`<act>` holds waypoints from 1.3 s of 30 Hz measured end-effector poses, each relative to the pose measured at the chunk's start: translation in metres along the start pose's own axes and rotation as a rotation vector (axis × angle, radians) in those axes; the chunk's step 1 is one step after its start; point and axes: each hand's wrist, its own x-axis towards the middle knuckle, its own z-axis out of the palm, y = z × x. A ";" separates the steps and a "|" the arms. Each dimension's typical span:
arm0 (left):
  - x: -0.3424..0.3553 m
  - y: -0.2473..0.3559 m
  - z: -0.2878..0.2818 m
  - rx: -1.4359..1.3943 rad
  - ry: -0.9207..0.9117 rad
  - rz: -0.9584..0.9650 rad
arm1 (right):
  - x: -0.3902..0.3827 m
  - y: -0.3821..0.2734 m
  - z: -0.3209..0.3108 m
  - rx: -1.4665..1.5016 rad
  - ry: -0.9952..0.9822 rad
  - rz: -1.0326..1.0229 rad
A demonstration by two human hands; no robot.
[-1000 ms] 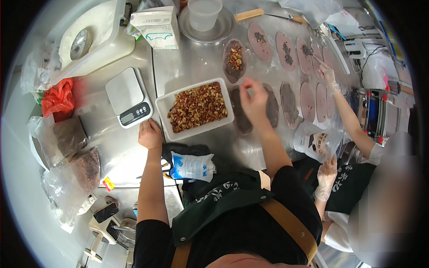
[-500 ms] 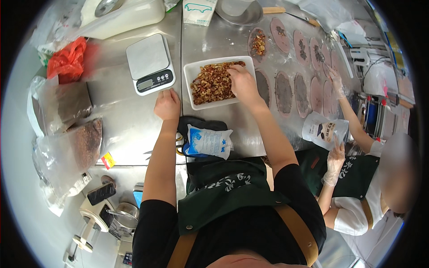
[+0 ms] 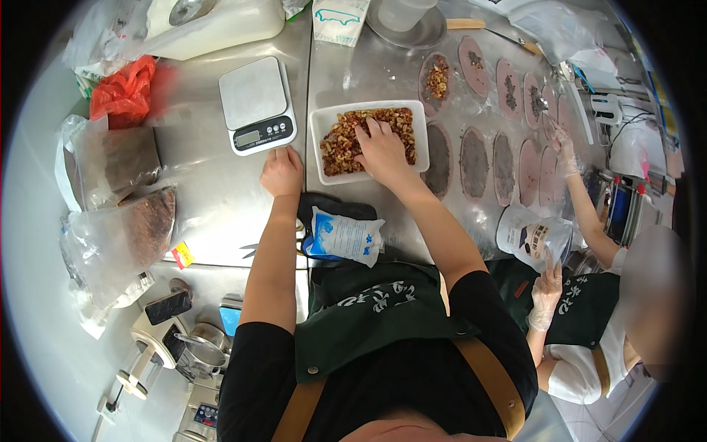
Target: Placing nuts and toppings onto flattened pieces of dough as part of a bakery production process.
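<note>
My right hand [image 3: 383, 151] is down on a mix of chopped nuts and reddish dried fruit [image 3: 342, 147], fingers spread over it. The mix fills a white rectangular tray [image 3: 317, 118] on the steel table. Loosely curled into a fist, my left hand [image 3: 281, 172] rests on the table just below a digital kitchen scale [image 3: 254, 94], whose pan carries nothing. To the right lie several flat pinkish dough ovals [image 3: 474, 66] with dark filling; one oval also has the nut mix [image 3: 437, 77] on it.
A blue and white packet [image 3: 342, 236] and scissors [image 3: 254, 249] lie near the front edge. Bags [image 3: 140, 221] and a red plastic bag [image 3: 125, 92] stand left. At right a gloved co-worker [image 3: 563, 151] spoons dark filling beside a white pouch [image 3: 530, 236].
My right hand has shifted left within the tray, its fingers going from gathered to spread. My left hand stays closed beside the scale. The whole view has shifted slightly.
</note>
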 end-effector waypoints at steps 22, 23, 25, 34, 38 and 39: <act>-0.015 0.004 -0.059 -0.783 -0.313 -0.332 | -0.022 -0.070 0.020 0.214 -0.178 0.066; -0.016 0.008 -0.067 -0.727 -0.305 -0.294 | -0.023 -0.069 0.019 0.226 -0.180 0.059; -0.016 0.012 -0.076 -0.674 -0.298 -0.249 | -0.026 -0.063 0.017 0.245 -0.231 0.052; -0.017 0.019 -0.068 -0.640 -0.170 -0.089 | -0.028 -0.023 0.017 0.991 -0.094 0.474; -0.019 0.022 -0.067 -0.622 -0.187 -0.162 | -0.033 -0.014 -0.006 1.694 -0.147 0.807; -0.020 0.022 -0.067 -0.613 -0.189 -0.181 | -0.035 -0.012 -0.014 1.855 -0.167 0.864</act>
